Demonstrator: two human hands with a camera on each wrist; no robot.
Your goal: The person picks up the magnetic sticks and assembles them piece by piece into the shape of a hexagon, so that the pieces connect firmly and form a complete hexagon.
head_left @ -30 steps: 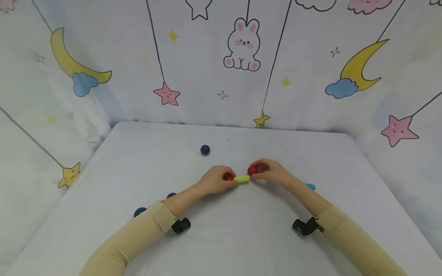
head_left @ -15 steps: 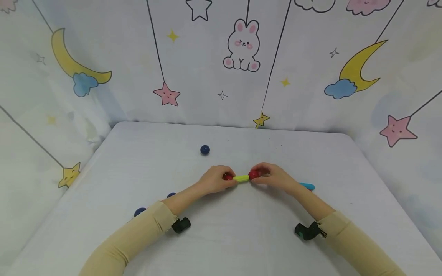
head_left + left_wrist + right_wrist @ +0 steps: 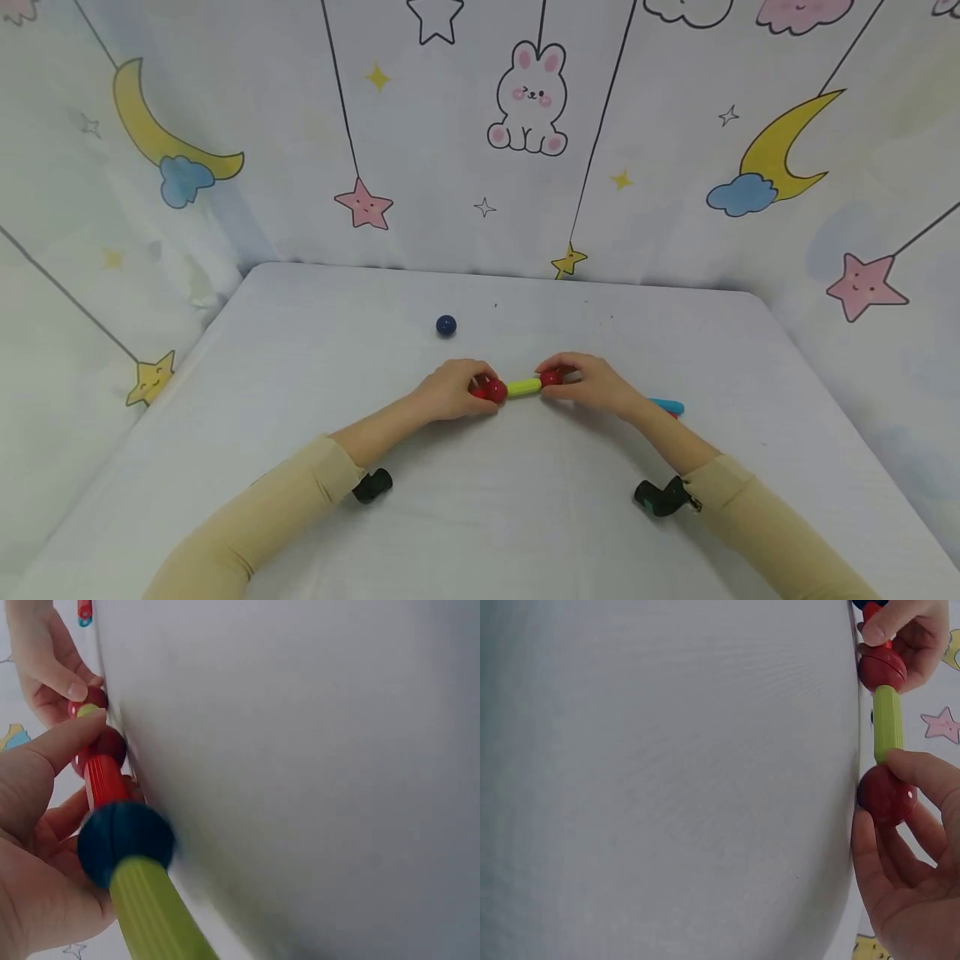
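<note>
In the head view, my left hand pinches a short red rod just left of a red ball. A yellow-green rod runs from that ball to a second red ball. My right hand holds this second ball between thumb and fingers. The left wrist view shows a dark blue ball at the red rod's near end, with another yellow-green rod extending from it. From the right wrist, the right-hand ball meets the end of the yellow-green rod.
A loose dark blue ball lies on the white table beyond the hands. Beside the right forearm is a blue rod, with something red partly showing under it. Patterned cloth hangs behind the table.
My right hand brought its red ball down to the yellow-green rod's end. My left hand then slid left from the other red ball onto the red rod, its forearm now hiding the near blue balls.
</note>
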